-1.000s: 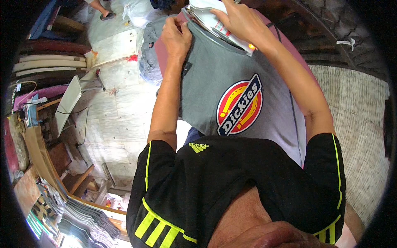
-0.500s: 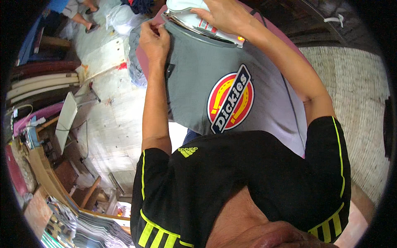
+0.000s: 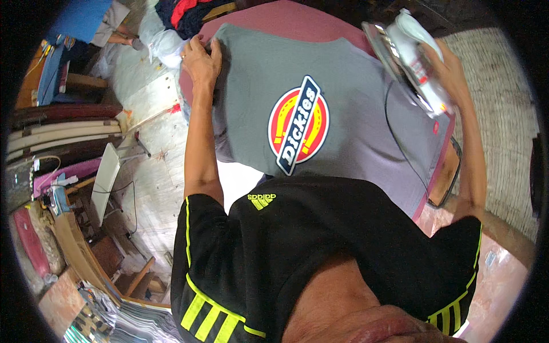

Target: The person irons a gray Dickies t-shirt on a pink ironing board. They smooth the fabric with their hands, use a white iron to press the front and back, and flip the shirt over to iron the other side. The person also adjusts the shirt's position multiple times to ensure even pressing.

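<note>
A grey T-shirt lies spread over the maroon-covered ironing board; its print is a red and yellow round with a dark slanting band. My left hand rests at the shirt's far left edge, thumb apart from the fingers, with some fingertips hidden. Out at the right side, my right hand is closed round the handle of a white steam iron. The iron is tilted and slightly blurred, its metal soleplate turned leftward. A small orange light glows at its heel.
The iron's dark cord runs across the shirt's right part. A dark and red cloth pile and white plastic bags sit beyond the board's left end. A person's leg shows farther off. Stacked boards line the left.
The iron has left the shirt's far edge and swung right, tilting up in my right hand. My left hand has loosened from a pinch at the shirt's edge.
</note>
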A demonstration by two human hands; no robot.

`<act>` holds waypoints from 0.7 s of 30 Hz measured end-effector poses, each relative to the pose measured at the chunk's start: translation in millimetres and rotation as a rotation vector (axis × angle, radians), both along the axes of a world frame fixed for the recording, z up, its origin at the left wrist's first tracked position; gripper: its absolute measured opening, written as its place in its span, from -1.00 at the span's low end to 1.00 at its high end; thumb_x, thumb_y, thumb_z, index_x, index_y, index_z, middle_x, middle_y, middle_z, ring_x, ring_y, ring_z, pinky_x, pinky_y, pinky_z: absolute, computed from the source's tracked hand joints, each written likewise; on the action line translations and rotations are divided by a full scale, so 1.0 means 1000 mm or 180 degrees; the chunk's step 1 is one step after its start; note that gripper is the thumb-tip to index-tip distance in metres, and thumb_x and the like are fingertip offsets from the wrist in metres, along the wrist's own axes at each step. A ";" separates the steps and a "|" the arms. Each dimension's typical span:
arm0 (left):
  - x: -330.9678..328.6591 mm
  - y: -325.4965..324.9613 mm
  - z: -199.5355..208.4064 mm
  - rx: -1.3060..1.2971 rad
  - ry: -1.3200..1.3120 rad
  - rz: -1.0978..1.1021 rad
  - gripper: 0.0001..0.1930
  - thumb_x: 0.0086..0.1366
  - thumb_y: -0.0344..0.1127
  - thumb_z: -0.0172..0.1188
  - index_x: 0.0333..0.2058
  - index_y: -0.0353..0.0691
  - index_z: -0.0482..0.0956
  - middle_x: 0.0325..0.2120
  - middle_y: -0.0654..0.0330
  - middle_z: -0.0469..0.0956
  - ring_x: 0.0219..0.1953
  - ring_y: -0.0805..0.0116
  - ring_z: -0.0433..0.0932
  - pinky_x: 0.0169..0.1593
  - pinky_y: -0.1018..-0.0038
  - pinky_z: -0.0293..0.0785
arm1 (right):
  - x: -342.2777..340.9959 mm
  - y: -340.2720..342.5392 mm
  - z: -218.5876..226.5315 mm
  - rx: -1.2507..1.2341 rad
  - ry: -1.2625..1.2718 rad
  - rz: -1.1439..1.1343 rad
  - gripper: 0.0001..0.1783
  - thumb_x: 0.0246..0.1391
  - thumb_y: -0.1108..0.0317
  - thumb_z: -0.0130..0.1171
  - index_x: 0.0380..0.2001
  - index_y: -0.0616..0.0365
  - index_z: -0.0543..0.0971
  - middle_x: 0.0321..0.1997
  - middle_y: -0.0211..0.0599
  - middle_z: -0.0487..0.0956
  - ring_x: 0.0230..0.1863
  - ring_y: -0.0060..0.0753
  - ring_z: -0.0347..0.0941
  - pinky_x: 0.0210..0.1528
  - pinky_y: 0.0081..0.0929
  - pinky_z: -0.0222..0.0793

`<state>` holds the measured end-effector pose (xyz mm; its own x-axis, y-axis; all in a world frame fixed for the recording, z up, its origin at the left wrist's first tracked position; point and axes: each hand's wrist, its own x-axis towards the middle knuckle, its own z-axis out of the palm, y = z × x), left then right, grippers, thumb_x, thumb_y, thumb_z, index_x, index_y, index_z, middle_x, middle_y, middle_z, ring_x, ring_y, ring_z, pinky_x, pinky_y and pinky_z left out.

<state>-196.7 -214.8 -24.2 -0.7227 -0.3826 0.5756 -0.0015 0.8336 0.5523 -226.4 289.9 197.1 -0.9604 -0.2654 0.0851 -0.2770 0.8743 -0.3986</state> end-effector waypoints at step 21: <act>0.110 0.209 0.029 -0.0894 -0.0940 -0.1443 -0.38 0.28 0.06 0.12 0.20 -0.19 0.37 0.27 -0.02 0.27 0.34 -0.14 0.16 0.29 -0.15 0.05 | 0.056 -0.013 -0.084 -0.0057 -0.0013 0.0934 -0.52 0.21 -0.07 0.12 -0.18 0.20 0.48 -0.39 0.15 0.59 -0.31 0.25 0.55 -0.27 -0.01 0.42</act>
<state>-86.7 -5.4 5.3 -0.9226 0.1378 0.3603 0.2680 0.9008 0.3416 -169.9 277.0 113.1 -0.8431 -0.5304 0.0885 -0.5153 0.7498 -0.4151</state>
